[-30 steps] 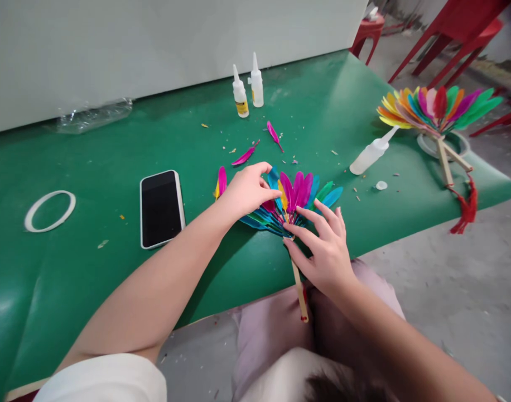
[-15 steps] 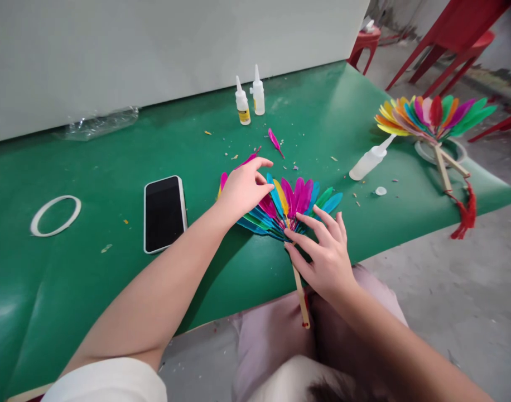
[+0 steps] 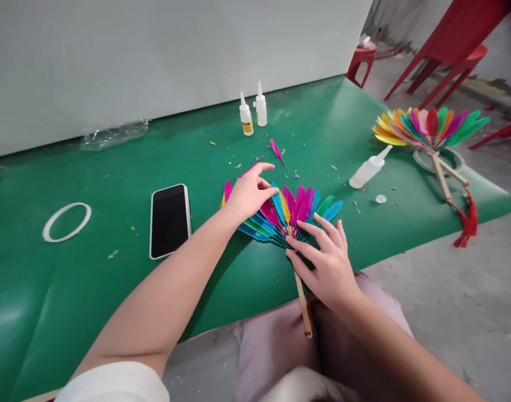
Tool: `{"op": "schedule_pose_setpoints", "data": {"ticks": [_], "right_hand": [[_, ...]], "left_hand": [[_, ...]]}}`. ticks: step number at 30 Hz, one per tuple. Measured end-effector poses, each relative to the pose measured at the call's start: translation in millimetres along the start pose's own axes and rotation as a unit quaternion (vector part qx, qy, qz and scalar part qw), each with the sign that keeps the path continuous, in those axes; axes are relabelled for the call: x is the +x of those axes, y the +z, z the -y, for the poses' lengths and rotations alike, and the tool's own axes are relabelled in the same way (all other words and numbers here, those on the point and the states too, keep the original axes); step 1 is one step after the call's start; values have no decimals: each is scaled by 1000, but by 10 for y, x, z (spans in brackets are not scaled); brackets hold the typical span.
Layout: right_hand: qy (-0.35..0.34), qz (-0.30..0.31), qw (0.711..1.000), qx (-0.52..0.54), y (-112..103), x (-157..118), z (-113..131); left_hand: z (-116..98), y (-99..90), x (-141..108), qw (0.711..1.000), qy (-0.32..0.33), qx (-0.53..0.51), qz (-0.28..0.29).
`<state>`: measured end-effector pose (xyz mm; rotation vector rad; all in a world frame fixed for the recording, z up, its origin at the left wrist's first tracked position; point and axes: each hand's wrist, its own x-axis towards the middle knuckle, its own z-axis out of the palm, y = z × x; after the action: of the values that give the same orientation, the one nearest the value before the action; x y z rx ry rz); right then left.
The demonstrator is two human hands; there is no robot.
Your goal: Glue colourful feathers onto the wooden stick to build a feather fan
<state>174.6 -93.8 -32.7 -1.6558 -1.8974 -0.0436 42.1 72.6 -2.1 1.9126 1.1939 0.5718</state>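
A feather fan (image 3: 297, 209) in pink, blue, green and yellow lies at the front edge of the green table, its wooden handle (image 3: 302, 304) jutting over the edge. My left hand (image 3: 251, 192) is above the fan's left feathers, thumb and index finger apart; it hides some of them. The thumb tip is at a blue feather, and whether it touches cannot be made out. My right hand (image 3: 324, 254) rests spread on the base of the feathers, fingertips on the quills where they meet the handle. Nothing is gripped in it.
Two upright glue bottles (image 3: 246, 120) and a loose pink feather (image 3: 276, 152) are behind the fan. An open bottle (image 3: 369, 168), its cap (image 3: 380, 199) and a finished-looking fan (image 3: 433, 128) are right. A phone (image 3: 169, 220) and white ring (image 3: 66, 222) are left.
The whole view has shifted slightly, so things on the table appear a little lower. Both hands keep nearly the same pose at the fan.
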Motion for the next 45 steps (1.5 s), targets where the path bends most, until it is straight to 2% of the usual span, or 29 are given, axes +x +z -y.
{"op": "schedule_pose_setpoints", "data": {"ticks": [8, 25, 33, 38, 45], "right_hand": [[17, 28, 999, 1, -42, 33, -3], [27, 75, 997, 0, -87, 114, -6], [7, -6, 1000, 25, -168, 125, -85], [-21, 50, 998, -7, -114, 100, -51], [-24, 58, 998, -5, -72, 91, -21]], "left_hand": [[34, -138, 14, 999, -10, 7, 41], [92, -81, 61, 1000, -13, 13, 18], [114, -88, 73, 1000, -15, -3, 25], [127, -91, 72, 999, -19, -4, 32], [82, -97, 53, 997, -43, -31, 53]]}}
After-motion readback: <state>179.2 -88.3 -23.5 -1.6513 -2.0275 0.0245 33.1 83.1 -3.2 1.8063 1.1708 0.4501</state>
